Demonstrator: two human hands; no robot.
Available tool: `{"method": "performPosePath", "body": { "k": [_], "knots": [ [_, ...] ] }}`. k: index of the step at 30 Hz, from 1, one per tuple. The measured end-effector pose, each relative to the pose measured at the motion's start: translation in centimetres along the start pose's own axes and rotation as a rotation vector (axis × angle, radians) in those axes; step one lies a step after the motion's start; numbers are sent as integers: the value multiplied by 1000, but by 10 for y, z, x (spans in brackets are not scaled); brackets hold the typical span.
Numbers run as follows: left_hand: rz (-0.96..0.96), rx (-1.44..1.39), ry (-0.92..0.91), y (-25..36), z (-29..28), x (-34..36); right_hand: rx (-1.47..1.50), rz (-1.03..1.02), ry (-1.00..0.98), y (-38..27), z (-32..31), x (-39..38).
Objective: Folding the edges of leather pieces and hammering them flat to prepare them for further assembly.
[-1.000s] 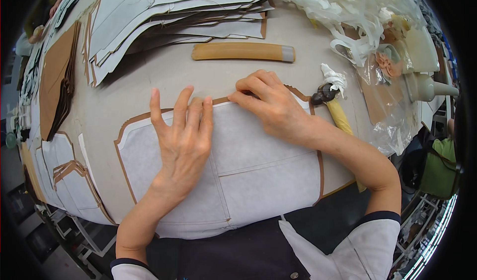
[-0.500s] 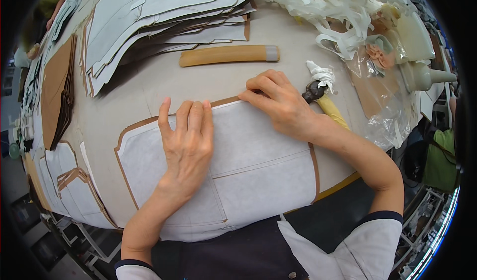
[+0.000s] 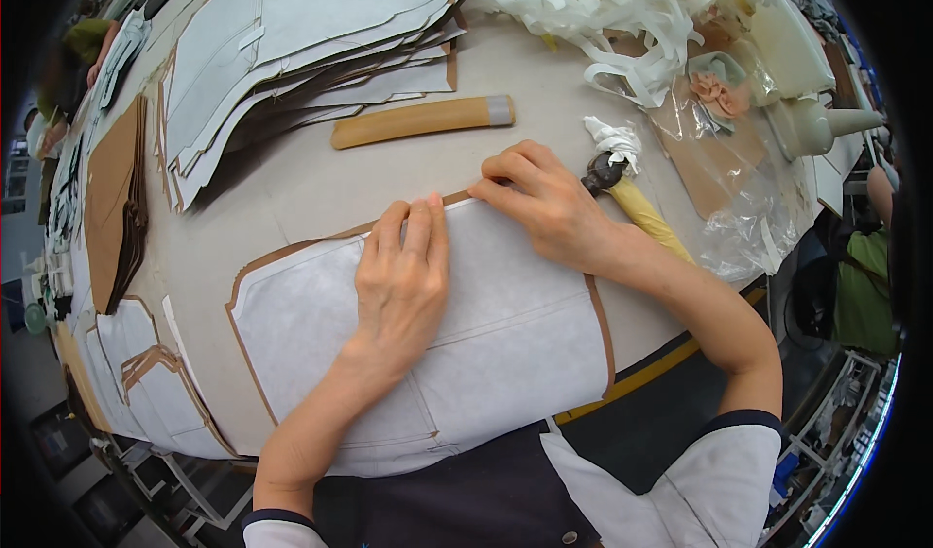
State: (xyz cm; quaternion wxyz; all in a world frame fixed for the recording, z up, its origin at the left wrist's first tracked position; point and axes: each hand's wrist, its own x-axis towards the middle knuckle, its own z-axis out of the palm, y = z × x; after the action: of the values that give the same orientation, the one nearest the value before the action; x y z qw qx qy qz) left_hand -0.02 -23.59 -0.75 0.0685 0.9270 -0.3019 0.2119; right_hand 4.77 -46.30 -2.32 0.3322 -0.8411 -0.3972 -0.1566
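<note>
A large white-backed panel (image 3: 515,329) with brown edges and seams lies on the table in front of me. Its lower part runs to the table's near side against my apron. My left hand (image 3: 403,281) lies flat on it, fingers stretched toward the far brown edge and fingertips touching near that edge. Just to the right, my right hand (image 3: 544,203) pinches the same brown edge between thumb and bent fingers. Beyond the right hand is a hammer (image 3: 604,172) with a dark head, white wrapping and a yellow handle, partly hidden behind my forearm.
Behind the panel lies a tan strip (image 3: 423,122) with a grey end. A tall stack of white-backed pieces (image 3: 321,23) stands at the far left, brown pieces (image 3: 117,198) beside it. White ribbon scraps (image 3: 622,23), clear plastic (image 3: 743,227) and a nozzle bottle (image 3: 807,125) crowd the far right.
My left hand has slid right along the far edge, its fingers now closer together and nearer the right hand. The right hand keeps its pinch. The whole view has shifted slightly.
</note>
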Motion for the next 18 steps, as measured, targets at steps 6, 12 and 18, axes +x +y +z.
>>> {"method": "performPosePath", "body": {
  "k": [6,12,18],
  "knots": [
    [-96,-62,-86,16,0,17,-1,3,40,-1,-1,-1],
    [-54,-8,8,24,14,20,84,194,64,-8,-13,1],
    [-148,-324,-8,19,1,43,-110,432,122,-39,-40,-22]
  ]
}}
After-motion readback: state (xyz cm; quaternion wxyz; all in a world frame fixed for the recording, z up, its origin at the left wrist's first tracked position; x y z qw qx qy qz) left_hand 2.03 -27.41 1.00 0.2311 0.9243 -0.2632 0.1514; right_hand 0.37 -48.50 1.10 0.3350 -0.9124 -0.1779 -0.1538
